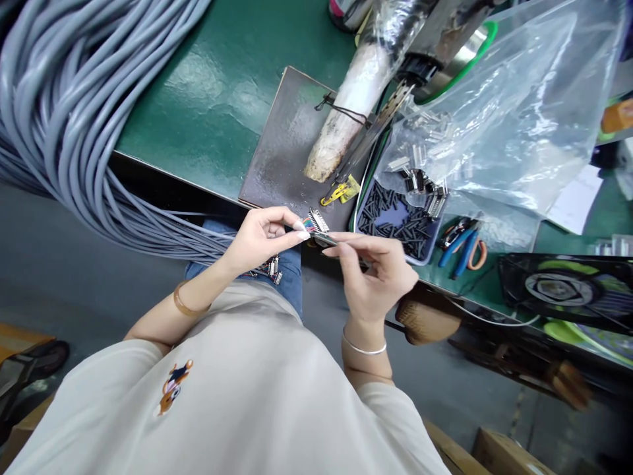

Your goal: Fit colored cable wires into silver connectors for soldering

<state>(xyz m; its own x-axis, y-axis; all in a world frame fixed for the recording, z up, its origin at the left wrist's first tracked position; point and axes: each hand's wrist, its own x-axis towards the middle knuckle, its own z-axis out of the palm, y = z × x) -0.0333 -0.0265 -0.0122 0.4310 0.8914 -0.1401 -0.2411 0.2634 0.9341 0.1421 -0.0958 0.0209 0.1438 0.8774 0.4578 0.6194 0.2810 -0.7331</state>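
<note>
My left hand [262, 234] is closed, with thumb and forefinger pinching a bundle of thin coloured wires [308, 225]. At the end of those wires is a small multi-pin connector [318, 220]. My right hand [373, 270] grips a slim dark metal tool [325, 239], whose tip meets the wires by my left fingertips. It looks like tweezers, but the fingers cover part of it. More wired connectors [274, 269] lie on my lap, at the ends of grey cables [182, 234].
Thick grey cable coils [74, 99] hang over the green bench [208, 99] at left. A soldering iron stands over a dark board [277, 132]. At right are a tray [435, 239] of black sleeves [378, 211], a clear bag [514, 132], blue-handled pliers [465, 254] and a fan [558, 290].
</note>
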